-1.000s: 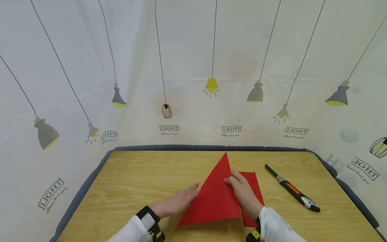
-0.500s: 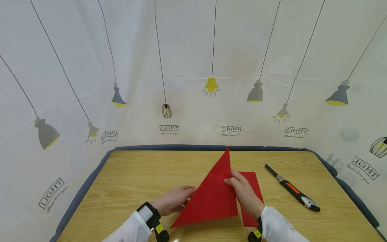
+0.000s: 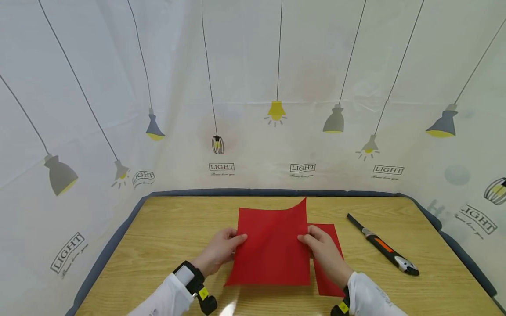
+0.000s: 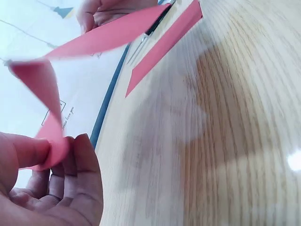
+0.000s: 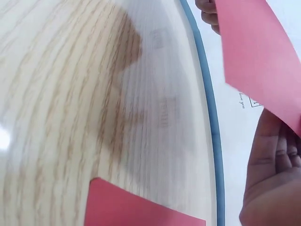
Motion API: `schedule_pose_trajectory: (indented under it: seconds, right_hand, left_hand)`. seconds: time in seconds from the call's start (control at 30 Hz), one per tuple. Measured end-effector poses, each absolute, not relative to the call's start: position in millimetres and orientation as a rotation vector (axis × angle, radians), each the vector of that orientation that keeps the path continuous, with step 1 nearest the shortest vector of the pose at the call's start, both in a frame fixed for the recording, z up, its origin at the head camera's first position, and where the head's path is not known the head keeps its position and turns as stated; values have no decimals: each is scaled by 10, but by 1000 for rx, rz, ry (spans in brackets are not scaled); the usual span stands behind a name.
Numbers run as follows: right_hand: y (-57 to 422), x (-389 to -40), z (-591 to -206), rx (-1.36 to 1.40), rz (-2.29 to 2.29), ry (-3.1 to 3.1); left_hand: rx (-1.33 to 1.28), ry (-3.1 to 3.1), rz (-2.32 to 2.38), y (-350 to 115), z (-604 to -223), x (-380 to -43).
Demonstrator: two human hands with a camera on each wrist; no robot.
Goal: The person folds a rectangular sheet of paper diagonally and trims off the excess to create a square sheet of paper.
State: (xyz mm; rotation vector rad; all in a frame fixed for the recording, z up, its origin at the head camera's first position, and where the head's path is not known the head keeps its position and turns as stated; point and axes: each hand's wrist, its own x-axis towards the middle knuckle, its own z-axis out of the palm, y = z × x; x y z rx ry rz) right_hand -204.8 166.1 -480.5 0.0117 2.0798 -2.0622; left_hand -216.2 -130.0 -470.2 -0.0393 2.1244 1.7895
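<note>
A roughly square sheet of red paper (image 3: 272, 250) is held up over the table between both hands, its far right corner curling upward. My left hand (image 3: 219, 250) pinches its left edge, thumb on the near face and fingers behind, as the left wrist view shows with the paper (image 4: 54, 146) between thumb and fingers. My right hand (image 3: 324, 250) pinches the opposite edge the same way, partly hidden behind the sheet in the right wrist view. A narrower red paper strip (image 3: 330, 281) lies flat on the table under the right hand and forearm.
A utility knife (image 3: 385, 250) with a black and orange handle lies to the right, its dark blade pointing away to the upper left. The wooden table (image 3: 178, 219) has a dark blue padded edge (image 3: 221, 192), with a lamp-printed curtain (image 3: 245, 87) behind.
The sheet has turned from a slanted, triangle-like view to a square facing me. My left hand, earlier resting flat at its left edge, now pinches that edge; the right hand keeps its hold.
</note>
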Motion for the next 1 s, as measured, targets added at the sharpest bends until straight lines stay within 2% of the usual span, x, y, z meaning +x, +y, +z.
schedule_pose_trajectory:
  seconds: [0.57,1.0]
  right_hand:
    - [1797,-2147,-4932,136,-1690,2401]
    - [1776,-2197,-5000,29,-1205,2678]
  left_hand:
    - [27,2318,1684,-1452,-4805,-2261]
    - [210,2801,1053,-1429,-4894,-2402]
